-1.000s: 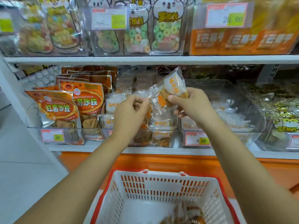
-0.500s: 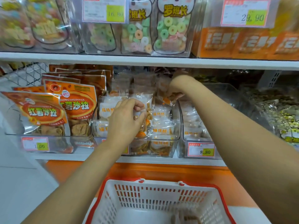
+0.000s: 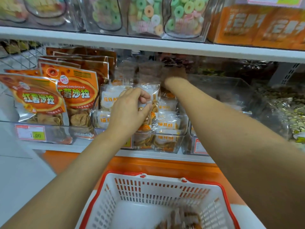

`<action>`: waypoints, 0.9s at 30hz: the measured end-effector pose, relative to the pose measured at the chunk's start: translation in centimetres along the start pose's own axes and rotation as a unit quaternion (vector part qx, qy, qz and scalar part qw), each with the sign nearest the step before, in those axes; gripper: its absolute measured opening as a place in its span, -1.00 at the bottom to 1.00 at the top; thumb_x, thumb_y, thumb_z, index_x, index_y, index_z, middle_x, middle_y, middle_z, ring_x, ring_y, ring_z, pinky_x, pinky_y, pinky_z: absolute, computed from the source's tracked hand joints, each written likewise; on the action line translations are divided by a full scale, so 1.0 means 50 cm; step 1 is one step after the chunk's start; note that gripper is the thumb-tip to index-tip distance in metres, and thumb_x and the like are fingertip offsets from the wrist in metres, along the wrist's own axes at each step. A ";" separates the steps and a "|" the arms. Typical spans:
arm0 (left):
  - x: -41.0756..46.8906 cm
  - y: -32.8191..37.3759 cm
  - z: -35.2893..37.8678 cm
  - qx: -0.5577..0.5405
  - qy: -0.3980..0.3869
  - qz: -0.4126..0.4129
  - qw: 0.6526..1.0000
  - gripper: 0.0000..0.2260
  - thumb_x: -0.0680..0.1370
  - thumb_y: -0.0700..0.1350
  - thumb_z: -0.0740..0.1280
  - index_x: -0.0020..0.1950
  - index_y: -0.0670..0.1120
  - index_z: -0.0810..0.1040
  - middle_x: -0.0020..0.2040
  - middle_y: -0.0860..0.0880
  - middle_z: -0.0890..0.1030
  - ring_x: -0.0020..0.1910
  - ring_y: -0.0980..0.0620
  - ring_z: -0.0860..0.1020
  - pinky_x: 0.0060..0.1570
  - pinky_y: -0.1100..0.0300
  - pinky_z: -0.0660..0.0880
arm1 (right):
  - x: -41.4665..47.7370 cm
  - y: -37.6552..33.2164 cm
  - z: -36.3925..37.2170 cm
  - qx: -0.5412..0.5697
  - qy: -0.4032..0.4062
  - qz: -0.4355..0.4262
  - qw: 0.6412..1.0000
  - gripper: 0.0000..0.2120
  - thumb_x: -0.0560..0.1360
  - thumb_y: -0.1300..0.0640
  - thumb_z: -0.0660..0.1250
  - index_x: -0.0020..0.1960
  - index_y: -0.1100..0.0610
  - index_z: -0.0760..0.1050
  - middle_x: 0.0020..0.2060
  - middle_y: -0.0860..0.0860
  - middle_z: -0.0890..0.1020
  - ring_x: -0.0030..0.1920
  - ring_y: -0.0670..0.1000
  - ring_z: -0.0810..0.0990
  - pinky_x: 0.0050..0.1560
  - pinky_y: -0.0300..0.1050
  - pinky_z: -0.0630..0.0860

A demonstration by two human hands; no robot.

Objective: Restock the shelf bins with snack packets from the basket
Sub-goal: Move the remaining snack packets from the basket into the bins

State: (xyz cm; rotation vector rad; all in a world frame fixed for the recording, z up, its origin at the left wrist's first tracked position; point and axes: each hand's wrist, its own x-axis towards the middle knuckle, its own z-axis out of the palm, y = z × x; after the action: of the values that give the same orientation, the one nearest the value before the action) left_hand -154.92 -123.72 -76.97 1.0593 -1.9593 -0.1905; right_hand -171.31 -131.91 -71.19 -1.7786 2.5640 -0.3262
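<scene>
A snack packet (image 3: 149, 96) stands upright over the front edge of the clear shelf bin (image 3: 179, 142), pinched by my left hand (image 3: 127, 111), probably to square the row. My right hand (image 3: 175, 75) reaches toward the back of the shelf (image 3: 57, 147); it is blurred, so I cannot tell its grip.

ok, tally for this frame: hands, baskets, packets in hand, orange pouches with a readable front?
Hands: 2, left hand and right hand
Baskets: 1, basket
Packets plainly held: 1, snack packet held by left hand; right hand too blurred to tell
Orange pouches, readable front: 2, front pouch and second pouch
Total: 6
</scene>
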 end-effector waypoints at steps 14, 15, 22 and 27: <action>-0.024 0.013 -0.026 0.076 -0.093 0.018 0.993 -0.61 0.52 -0.08 0.36 0.34 -0.03 0.45 0.21 0.00 0.50 0.19 0.05 0.42 0.10 0.24 0.32 | -0.039 0.031 0.036 -0.109 0.043 -0.106 0.987 -0.57 0.58 0.25 0.09 0.44 0.27 0.26 0.39 0.26 0.32 0.41 0.29 0.26 0.40 0.10 0.23; -0.031 0.017 -0.029 0.081 -0.103 0.022 0.991 -0.58 0.53 -0.09 0.34 0.39 -0.03 0.41 0.25 -0.02 0.49 0.25 0.01 0.40 0.15 0.20 0.31 | -0.062 0.037 0.030 -0.045 0.048 -0.109 0.992 -0.65 0.55 0.27 0.13 0.32 0.31 0.38 0.27 0.27 0.46 0.30 0.26 0.41 0.20 -0.03 0.39; -0.107 0.039 -0.048 0.021 -0.024 0.104 0.994 -0.79 0.55 0.03 0.24 -0.04 -0.07 0.57 -0.13 0.05 0.55 -0.10 0.08 0.44 -0.12 0.27 0.27 | -0.296 0.089 0.007 0.307 0.197 -0.152 0.919 -0.89 0.54 0.11 0.30 -0.13 0.13 0.46 -0.30 -0.03 0.52 -0.27 -0.11 0.46 -0.22 -0.36 0.38; -0.203 0.040 -0.039 0.088 -0.139 0.040 0.985 -0.72 0.60 0.05 0.20 -0.27 -0.05 0.41 -0.39 0.09 0.39 -0.37 0.07 0.39 -0.43 0.21 0.17 | -0.437 0.135 0.121 0.307 0.022 -0.169 0.936 -0.74 0.54 0.04 0.31 -0.28 0.06 0.37 -0.43 -0.07 0.41 -0.40 -0.14 0.35 -0.36 -0.28 0.29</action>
State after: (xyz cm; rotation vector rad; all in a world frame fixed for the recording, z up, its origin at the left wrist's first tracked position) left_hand -152.09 -114.48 -81.17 1.1125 -2.3014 -0.1274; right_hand -169.04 -110.40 -80.76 -1.9231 1.8406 -1.0430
